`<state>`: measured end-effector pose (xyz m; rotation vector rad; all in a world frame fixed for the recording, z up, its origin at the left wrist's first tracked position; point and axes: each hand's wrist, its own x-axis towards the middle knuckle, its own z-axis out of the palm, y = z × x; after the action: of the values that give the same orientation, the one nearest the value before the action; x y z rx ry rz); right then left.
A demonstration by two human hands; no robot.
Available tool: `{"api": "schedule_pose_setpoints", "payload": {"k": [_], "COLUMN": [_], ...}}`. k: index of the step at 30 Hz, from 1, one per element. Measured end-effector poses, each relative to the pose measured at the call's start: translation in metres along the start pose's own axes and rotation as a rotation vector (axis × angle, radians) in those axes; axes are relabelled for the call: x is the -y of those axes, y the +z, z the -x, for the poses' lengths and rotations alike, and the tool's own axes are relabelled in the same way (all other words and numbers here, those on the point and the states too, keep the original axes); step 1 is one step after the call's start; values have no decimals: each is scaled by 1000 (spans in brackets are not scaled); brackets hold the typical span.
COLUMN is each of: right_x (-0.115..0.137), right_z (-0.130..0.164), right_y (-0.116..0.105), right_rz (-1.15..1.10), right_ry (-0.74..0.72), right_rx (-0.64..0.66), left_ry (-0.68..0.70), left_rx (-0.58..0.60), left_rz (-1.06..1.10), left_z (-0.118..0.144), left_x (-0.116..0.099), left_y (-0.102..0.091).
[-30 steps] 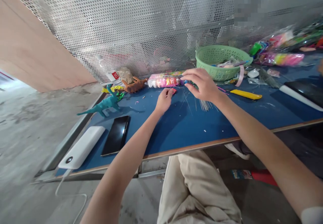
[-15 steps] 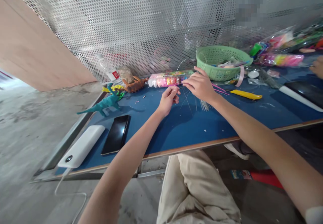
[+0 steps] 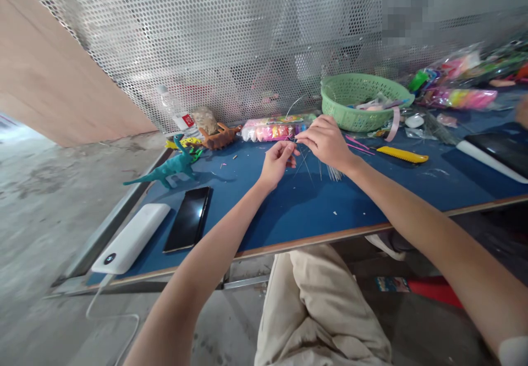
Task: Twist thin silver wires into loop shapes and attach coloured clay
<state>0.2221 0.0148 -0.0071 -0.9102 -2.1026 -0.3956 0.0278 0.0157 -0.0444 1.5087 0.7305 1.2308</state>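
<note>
Over the blue table [image 3: 305, 212], both of my hands meet at a thin, pale wire [image 3: 293, 104] that curves upward from between them. My left hand [image 3: 279, 161] pinches the wire near its lower part. The fingers of my right hand [image 3: 325, 140] are pressed together on it just to the right, almost touching the left fingertips. Where exactly the wire runs inside the fingers is hidden. Several loose wires [image 3: 333, 173] lie on the table beneath my right hand. Just behind the hands lies a clear packet of colourful modelling clay [image 3: 270, 131].
A green basket [image 3: 355, 118], a yellow utility knife [image 3: 402, 154] and pink tweezers [image 3: 358, 145] lie to the right. On the left are a teal toy dinosaur [image 3: 167, 167], a phone [image 3: 188, 218], a white power bank [image 3: 134, 239] and a bottle [image 3: 175, 110]. Perforated metal [image 3: 231, 41] stands behind.
My right hand's raised fingers have curled down and closed in on the wire, nearer my left fingertips. My left hand has barely moved. Another person's hand at the far right has drawn outward.
</note>
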Motion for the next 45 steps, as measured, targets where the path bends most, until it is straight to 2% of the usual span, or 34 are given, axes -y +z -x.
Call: {"api": "schedule_pose_setpoints", "payload": {"k": [5, 16, 23, 27, 38, 45], "right_x": [-6, -8, -7, -7, 3, -2], "right_z": [1, 1, 0, 0, 0, 0], "right_y": [0, -2, 0, 0, -10, -12], "right_rz": [14, 40, -17, -80, -208, -292], "right_ry": [-53, -57, -30, -21, 160, 237], "right_rx": [43, 54, 75, 135, 223, 279], "left_ry": [122, 189, 184, 144, 113, 105], "left_rx": [-21, -46, -39, -35, 14, 80], "left_rz": [-82, -90, -89, -99, -113, -233], "left_z": [-2, 0, -1, 0, -1, 1], "left_x": [-2, -1, -3, -6, -10, -12], "left_y": [0, -1, -1, -1, -4, -6]}}
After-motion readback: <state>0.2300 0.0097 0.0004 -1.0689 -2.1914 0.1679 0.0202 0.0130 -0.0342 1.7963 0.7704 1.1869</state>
